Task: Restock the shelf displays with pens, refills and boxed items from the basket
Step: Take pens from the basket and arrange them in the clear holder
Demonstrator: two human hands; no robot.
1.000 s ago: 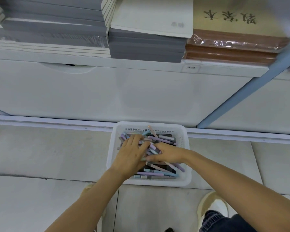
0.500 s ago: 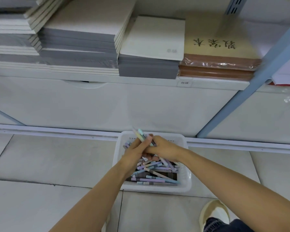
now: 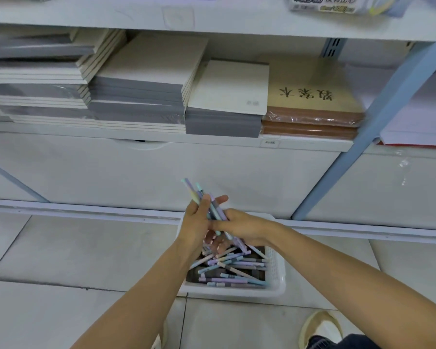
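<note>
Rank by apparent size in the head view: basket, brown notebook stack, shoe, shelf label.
1. Basket and brown notebook stack: alike, unranked; basket partly hidden.
2. Shoe.
3. Shelf label.

Well above and right of the fingers (image 3: pixel 220 199) of the left hand (image 3: pixel 195 222), which grips a bundle of pastel pens (image 3: pixel 213 210), a tan kraft-paper notebook cover (image 3: pixel 312 96) bears three large black brush-written Chinese characters, upside down, the one nearest the fingers being 本. Just below it, a small white label (image 3: pixel 269 142) on the white shelf edge (image 3: pixel 161 139) seems to read 物理. Far above the fingers, a white wrapped package (image 3: pixel 322 3) shows bold black Chinese print cut off by the frame, apparently ending 旋转出芯.
</note>
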